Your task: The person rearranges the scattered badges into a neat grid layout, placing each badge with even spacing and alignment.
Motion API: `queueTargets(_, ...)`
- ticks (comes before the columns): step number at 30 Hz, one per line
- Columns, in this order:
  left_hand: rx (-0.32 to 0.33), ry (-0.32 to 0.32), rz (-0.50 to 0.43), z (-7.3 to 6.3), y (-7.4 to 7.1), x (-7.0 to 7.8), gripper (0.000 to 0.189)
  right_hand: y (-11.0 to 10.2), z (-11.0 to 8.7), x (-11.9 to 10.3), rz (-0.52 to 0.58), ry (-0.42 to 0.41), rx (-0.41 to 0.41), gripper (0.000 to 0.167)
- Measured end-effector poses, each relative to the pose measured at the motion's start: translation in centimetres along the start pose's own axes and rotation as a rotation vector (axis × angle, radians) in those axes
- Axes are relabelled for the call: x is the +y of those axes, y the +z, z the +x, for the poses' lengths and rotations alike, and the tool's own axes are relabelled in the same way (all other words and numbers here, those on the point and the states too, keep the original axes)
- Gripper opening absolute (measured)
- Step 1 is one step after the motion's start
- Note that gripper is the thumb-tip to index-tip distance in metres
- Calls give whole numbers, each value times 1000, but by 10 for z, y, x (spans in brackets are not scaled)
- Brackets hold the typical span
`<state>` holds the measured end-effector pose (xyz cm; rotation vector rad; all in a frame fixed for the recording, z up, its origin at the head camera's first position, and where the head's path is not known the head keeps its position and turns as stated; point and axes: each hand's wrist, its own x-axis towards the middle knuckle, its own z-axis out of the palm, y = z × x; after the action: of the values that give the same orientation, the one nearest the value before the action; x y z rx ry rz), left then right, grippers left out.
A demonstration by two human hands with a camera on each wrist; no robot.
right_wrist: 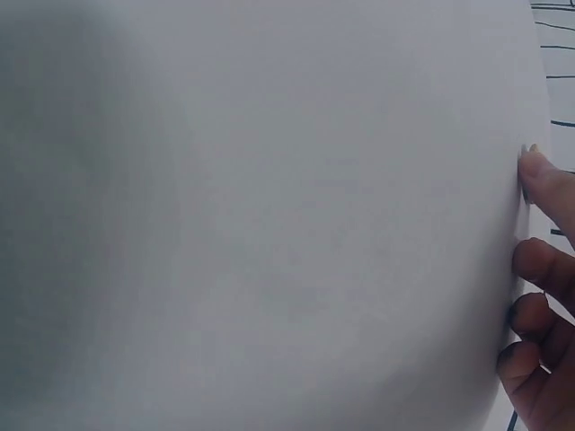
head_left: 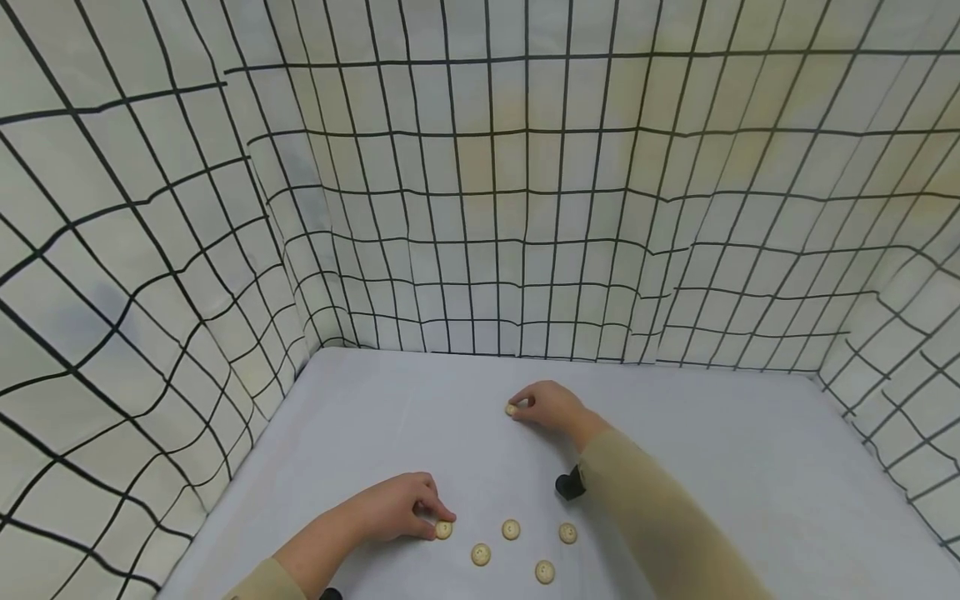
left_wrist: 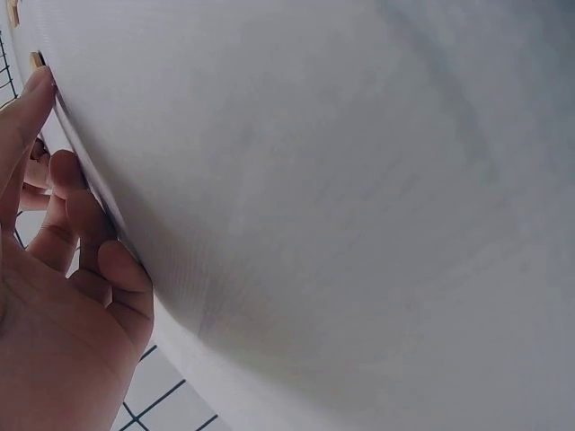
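Between thumb and index finger, my left hand (head_left: 399, 507) pinches a pale, round button (head_left: 444, 530) at table level, near the front in the head view. Farther back, my right hand (head_left: 553, 405) pinches another such button (head_left: 511, 409) by its edge against the white surface. Several more buttons lie flat in front: one (head_left: 511, 529) in the middle, one (head_left: 481, 554) lower left, one (head_left: 567, 532) to the right and one (head_left: 545, 572) nearest me. The left wrist view catches only a button's edge (left_wrist: 36, 59) beyond the thumb. In the right wrist view, the fingers (right_wrist: 532, 260) sit at the right border.
A white table (head_left: 420, 408) spreads under both hands. Pale walls with a black grid (head_left: 525, 192) enclose it at the back and sides. A small black device (head_left: 572, 485) sits at the right wrist, and part of another dark one (head_left: 331, 593) shows by the left.
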<state>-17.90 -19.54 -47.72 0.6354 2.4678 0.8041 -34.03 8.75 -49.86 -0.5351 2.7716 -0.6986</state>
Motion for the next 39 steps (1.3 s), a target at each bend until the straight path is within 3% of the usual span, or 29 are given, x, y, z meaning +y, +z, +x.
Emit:
queueTargets(14,-3,-1,0,1,1,0,26,-2,-1,-2,29,56,-13,34)
queueTargets(21,7,2,5,2,1,-3,25,-2,-1,3,81,41,-5,34)
queueTargets(33,3,-9,6,3,2,-5,26,-17,-15,8,126,66,-22,34)
queueTargets(39,3,-12,7,4,2,-4,26,-24,-24,12,125,17,-41,34)
